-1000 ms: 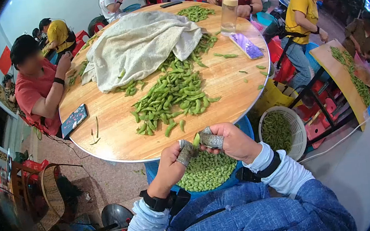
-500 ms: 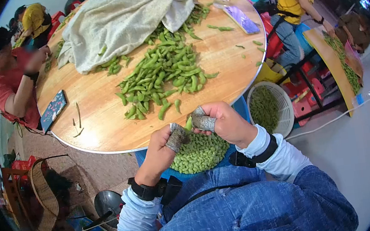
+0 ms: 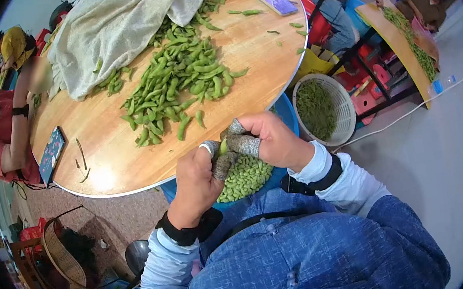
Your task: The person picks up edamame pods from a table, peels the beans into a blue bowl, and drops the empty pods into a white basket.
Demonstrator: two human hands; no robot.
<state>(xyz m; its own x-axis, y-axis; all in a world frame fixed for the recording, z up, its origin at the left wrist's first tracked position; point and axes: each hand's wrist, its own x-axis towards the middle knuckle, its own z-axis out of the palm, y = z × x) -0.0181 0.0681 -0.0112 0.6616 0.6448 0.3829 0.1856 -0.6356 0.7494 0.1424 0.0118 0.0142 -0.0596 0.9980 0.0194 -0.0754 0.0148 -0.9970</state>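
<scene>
My left hand (image 3: 194, 178) and my right hand (image 3: 278, 143) meet above the blue basin (image 3: 290, 118) at the table's near edge. Grey tape wraps several of my fingertips. Pinched between the two hands is a green soybean pod (image 3: 222, 147), partly covered by the taped fingers. Both hands are closed on it. Beneath them, shelled green beans (image 3: 246, 177) fill the visible part of the basin. Just beyond my hands, a heap of unshelled pods (image 3: 178, 79) lies on the round wooden table (image 3: 131, 167).
A pale cloth (image 3: 99, 39) covers part of the tabletop. Phones lie at the left (image 3: 52, 153) and far right (image 3: 273, 0). A white basket (image 3: 344, 103) of pods or hulls stands on the right. A person in red (image 3: 4, 130) sits at the left; others work farther back.
The view has shifted, so the table and pods appear farther left and higher. My hands have drawn closer together around the pod, with the left fingers turned more upright.
</scene>
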